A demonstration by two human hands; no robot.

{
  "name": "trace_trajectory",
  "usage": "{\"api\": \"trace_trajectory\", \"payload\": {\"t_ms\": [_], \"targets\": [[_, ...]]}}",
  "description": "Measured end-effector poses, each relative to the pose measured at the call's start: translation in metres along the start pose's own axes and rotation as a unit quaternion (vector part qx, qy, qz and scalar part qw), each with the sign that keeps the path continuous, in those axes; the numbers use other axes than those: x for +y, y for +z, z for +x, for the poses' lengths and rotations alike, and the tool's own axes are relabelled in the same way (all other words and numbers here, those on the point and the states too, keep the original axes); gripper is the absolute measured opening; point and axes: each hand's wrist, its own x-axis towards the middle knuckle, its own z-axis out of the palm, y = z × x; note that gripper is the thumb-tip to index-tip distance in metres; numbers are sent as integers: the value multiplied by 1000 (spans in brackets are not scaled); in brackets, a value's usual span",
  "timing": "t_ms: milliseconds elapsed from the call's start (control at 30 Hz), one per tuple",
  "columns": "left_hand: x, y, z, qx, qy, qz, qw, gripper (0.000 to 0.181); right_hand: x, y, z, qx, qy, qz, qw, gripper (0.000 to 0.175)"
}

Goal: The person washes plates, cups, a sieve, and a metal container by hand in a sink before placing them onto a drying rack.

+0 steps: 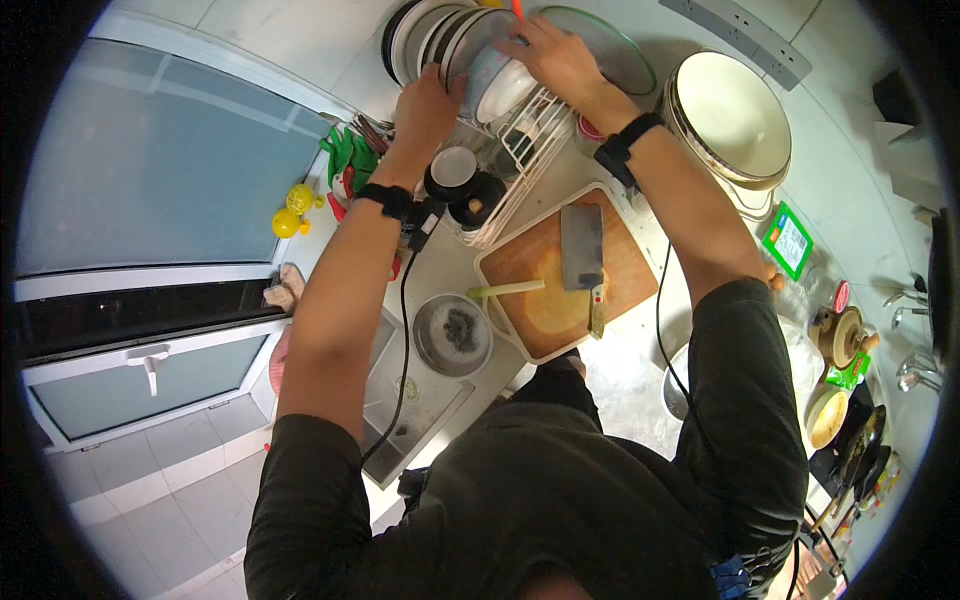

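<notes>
Both hands reach to a white wire dish rack [536, 161] at the far side of the counter. My left hand [431, 105] is at the front edge of the upright plates [420, 41]; whether it grips one is unclear. My right hand [551, 56] is over the bowls beside them, its fingertips near a blue patterned bowl [486, 71] and a white bowl [510, 94]; its hold is also unclear. Nearer my body, a cleaver [582, 247] lies on a wooden cutting board [619, 247] in a pale tray, with a green-white stalk [510, 289] left of it.
A metal bowl [452, 335] of liquid with dark matter stands by the sink [390, 442]. Large cream bowls [731, 116] are stacked at the right, near a glass lid [615, 52]. Dark cups [454, 169] stand at the rack's left. Black cables hang from both wrists.
</notes>
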Motion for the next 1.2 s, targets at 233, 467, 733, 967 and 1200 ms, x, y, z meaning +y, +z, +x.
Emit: {"api": "trace_trajectory", "payload": {"t_ms": [233, 467, 733, 967, 1200], "targets": [[-1, -35, -40, 53, 40, -69, 995, 26, -4, 24, 16, -71, 102, 59, 990, 39], [-123, -85, -186, -48, -80, -124, 988, 19, -19, 7, 21, -62, 110, 111, 986, 51], [-220, -132, -507, -209, -311, -91, 923, 17, -49, -19, 28, -69, 211, 42, 974, 77], [-226, -121, -717, -131, -651, -301, 684, 20, -230, -24, 28, -23, 9, 169, 985, 46], [-254, -98, -821, -104, -596, -232, 762, 20, -505, 26, -40, -364, 14, 399, 841, 36]]}}
